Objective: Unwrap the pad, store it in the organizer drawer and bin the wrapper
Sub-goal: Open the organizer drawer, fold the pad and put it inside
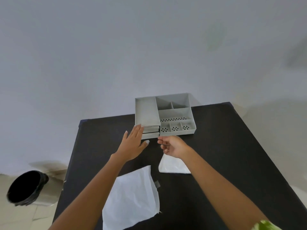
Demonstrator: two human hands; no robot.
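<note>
A: Head view — where's the pad?
B: Thin white pad [172, 165] is lying on the black worktop [224, 146], partly under the right hand [172, 146], w/ a flat white wrapper sheet [132, 196] nearer.
A: Hands?
B: Left hand [132, 143] is spreading flat, empty, fingertips touching the grey plastic organizer [176, 113] drawers. Right is curling loosely, prob. empty.
A: Handling?
B: Looks light, soft, floppy; pinch an edge.

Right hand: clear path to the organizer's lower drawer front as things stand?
Probably yes. The right hand hovers just in front of the lower drawer of the grey organizer with nothing between them. The left hand lies at the drawer stack's left corner, leaving the right end free.
</note>
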